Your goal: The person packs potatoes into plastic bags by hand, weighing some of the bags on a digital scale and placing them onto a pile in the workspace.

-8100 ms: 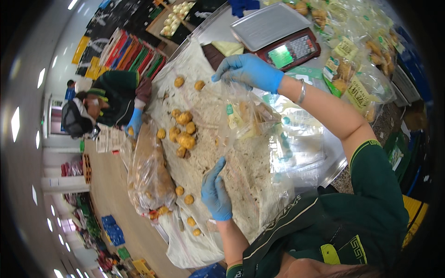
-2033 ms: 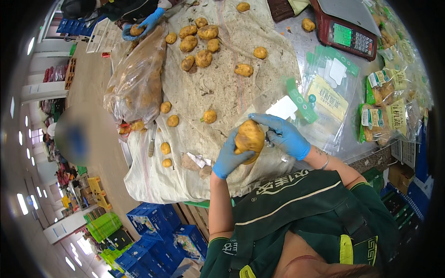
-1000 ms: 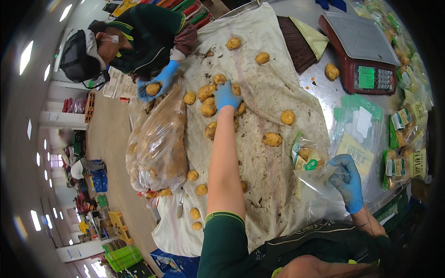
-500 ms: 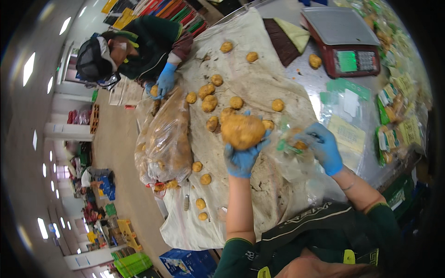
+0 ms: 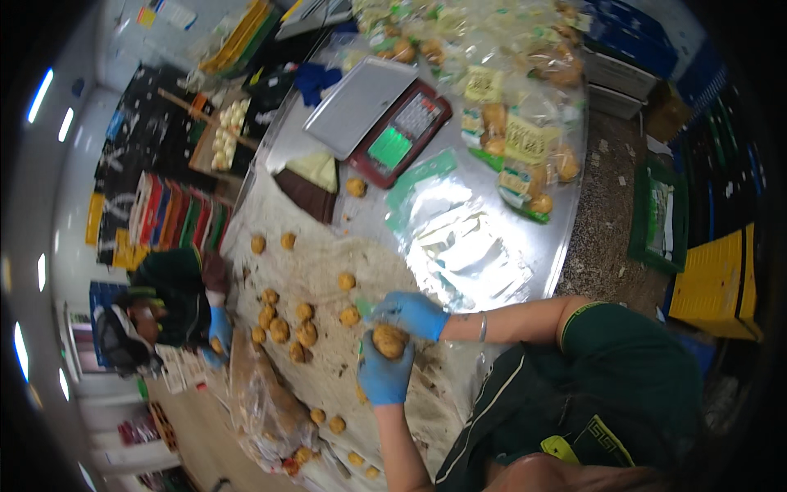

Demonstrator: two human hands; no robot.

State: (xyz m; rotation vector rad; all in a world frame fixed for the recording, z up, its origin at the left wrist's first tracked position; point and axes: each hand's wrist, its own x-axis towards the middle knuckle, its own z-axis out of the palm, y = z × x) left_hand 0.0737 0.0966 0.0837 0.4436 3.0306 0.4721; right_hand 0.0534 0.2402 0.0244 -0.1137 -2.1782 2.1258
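My left hand [image 5: 384, 375], in a blue glove, is closed round a large yellow-brown potato [image 5: 390, 341] over the cloth-covered table. Right beside it, my gloved right hand [image 5: 416, 316] has its fingers bent at a clear plastic bag with a green edge [image 5: 366, 307]; most of the bag is hidden behind my hands. Loose potatoes [image 5: 279, 330] lie on the dirty pale cloth [image 5: 328, 254] to the left of my hands. A large clear sack [image 5: 266, 402] lies at the table's left edge.
Opposite, a co-worker's gloved hand [image 5: 220, 328] holds a potato above the sack. A red scale [image 5: 406, 135] with a metal pan stands on the steel table, near flat plastic bags [image 5: 459, 246]. Filled potato bags [image 5: 525, 156] crowd the far right side. Crates [image 5: 713, 287] stand right.
My view has swung to the right. My left hand has brought the potato close to my right hand and the bag, which were apart before.
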